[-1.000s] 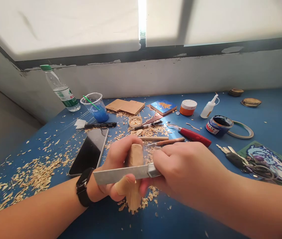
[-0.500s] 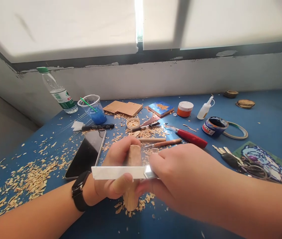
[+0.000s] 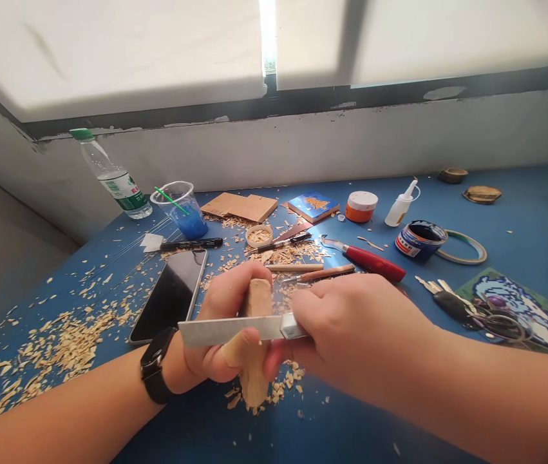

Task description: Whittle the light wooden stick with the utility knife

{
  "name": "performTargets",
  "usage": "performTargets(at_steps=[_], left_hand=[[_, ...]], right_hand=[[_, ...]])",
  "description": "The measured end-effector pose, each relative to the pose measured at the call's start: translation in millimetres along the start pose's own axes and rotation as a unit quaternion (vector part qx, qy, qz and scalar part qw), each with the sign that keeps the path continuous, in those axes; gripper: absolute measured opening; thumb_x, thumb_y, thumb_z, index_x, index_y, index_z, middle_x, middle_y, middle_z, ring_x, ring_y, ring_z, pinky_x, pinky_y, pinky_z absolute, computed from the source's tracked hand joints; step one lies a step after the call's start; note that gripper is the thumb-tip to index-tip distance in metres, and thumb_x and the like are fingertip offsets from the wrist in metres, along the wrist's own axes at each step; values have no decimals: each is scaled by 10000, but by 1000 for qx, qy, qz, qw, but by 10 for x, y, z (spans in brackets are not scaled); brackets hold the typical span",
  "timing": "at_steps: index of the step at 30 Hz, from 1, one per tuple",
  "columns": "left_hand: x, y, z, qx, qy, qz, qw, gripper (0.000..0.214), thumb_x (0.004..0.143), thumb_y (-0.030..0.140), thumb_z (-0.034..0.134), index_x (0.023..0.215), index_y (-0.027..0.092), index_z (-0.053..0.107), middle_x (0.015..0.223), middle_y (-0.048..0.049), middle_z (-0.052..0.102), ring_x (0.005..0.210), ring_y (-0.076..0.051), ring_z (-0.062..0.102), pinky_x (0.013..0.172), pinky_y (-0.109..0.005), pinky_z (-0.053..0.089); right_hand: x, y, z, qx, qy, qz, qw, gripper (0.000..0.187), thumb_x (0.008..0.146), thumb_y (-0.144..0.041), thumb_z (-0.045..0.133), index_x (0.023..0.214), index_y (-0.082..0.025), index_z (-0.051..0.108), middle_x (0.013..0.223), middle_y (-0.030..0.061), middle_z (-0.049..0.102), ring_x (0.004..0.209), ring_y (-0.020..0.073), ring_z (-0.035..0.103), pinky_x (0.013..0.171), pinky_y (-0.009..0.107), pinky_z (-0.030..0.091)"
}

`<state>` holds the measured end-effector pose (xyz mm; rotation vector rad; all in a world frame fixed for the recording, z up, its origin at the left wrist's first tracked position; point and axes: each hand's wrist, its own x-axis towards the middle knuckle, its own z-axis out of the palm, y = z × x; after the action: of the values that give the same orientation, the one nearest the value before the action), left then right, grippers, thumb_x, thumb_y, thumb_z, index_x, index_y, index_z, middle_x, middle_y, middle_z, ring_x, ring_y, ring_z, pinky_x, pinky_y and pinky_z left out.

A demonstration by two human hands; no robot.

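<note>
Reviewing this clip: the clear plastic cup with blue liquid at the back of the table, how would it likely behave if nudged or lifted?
The plastic cup looks thin-walled, so it would probably flex if squeezed. The blue liquid sits low, which likely steadies it, though a hard push could slosh it or tip it. The green stick leaning inside would probably shift. It stands open-topped, so a spill seems possible.

Left hand [image 3: 223,335] grips wood block [image 3: 255,341]; right hand [image 3: 355,328] holds blade [image 3: 230,329].

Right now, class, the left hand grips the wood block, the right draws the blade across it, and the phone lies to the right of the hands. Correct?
Not quite. In the head view the phone lies left of the hands. The left hand does grip the wood block, and the right hand holds the blade across it.
</note>
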<state>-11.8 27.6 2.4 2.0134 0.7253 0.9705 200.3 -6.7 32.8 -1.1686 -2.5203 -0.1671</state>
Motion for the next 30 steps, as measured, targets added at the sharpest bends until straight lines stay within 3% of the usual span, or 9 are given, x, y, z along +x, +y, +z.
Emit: performTargets(at_steps=[3, 7, 12, 15, 17, 20, 23, 26, 30], left_hand=[[-9, -5, -13, -2, 6, -10, 1000, 395, 919, 605, 532, 936, 211, 556, 704, 6, 490, 593, -173, 428, 581, -345, 365], [-17, -19, -14, 3, 16, -8, 1000, 420, 946, 625, 500, 968, 210, 563, 766, -11, 499, 651, -189, 436, 636, -361, 399], [-1, -30, 5, -66, 9, -35, 997, 571, 871, 765, 526, 1076, 231, 547, 1021, -74, 509, 899, -271, 507, 821, -431, 493], [7, 42, 11, -59, -19, -14, 998, 545, 878, 699, 603, 1184, 256, 525, 1195, -93, 494, 1177, -336, 484, 1063, -511, 439], [2, 124, 1, -54, -40, -33, 997, 505, 887, 605, 667, 1235, 270, 520, 1303, -98, 492, 1289, -348, 461, 1110, -508, 431], [-17, 254, -31, -66, -56, -122, 989, 542, 873, 453, 740, 1329, 302, 489, 1396, -102, 522, 1262, -340, 545, 969, -445, 554], [-26, 349, -46, -83, -97, -173, 977, 599, 909, 316, 693, 1425, 334, 389, 1065, -59, 675, 907, -253, 675, 681, -348, 588], [-27, 400, -4, -130, -124, -169, 969, 512, 962, 266, 605, 1415, 315, 371, 700, 43, 590, 567, -155, 554, 489, -268, 473], [-50, 431, 100, -145, -95, -137, 975, 444, 950, 259, 628, 1337, 287, 413, 707, 47, 574, 512, -135, 529, 444, -259, 455]], right_hand=[[3, 14, 24, -9, 13, 22, 1000, 530, 892, -687, 650, 676, -207, 587, 585, 14, 629, 526, 206, 604, 483, 312, 217], [42, 12, -39, 1, -22, 30, 999, 614, 872, -781, 592, 662, -204, 577, 592, 25, 629, 518, 195, 582, 486, 308, 210], [42, -41, -190, -9, -23, 1, 1000, 457, 930, -612, 649, 742, -197, 615, 621, 19, 628, 512, 178, 552, 495, 308, 189], [25, -50, -202, -12, -18, -11, 1000, 367, 912, -506, 704, 743, -195, 607, 641, 20, 624, 512, 174, 535, 495, 309, 178], [24, -39, -167, -8, -27, -6, 1000, 362, 920, -502, 688, 749, -194, 602, 652, 24, 623, 517, 177, 531, 497, 310, 176], [33, -9, -93, -5, -16, -11, 1000, 338, 948, -487, 638, 785, -193, 601, 663, 24, 619, 535, 189, 538, 501, 319, 172], [36, 14, -47, 8, -7, -31, 999, 313, 917, -478, 661, 819, -187, 604, 694, 23, 627, 573, 197, 560, 503, 325, 179], [26, 20, -33, 25, -1, -39, 999, 372, 878, -545, 680, 817, -189, 595, 687, 15, 620, 573, 193, 558, 500, 325, 187], [-1, 25, -15, -6, 23, -87, 996, 235, 877, -414, 643, 827, -188, 599, 721, 39, 642, 589, 209, 575, 496, 331, 218]])
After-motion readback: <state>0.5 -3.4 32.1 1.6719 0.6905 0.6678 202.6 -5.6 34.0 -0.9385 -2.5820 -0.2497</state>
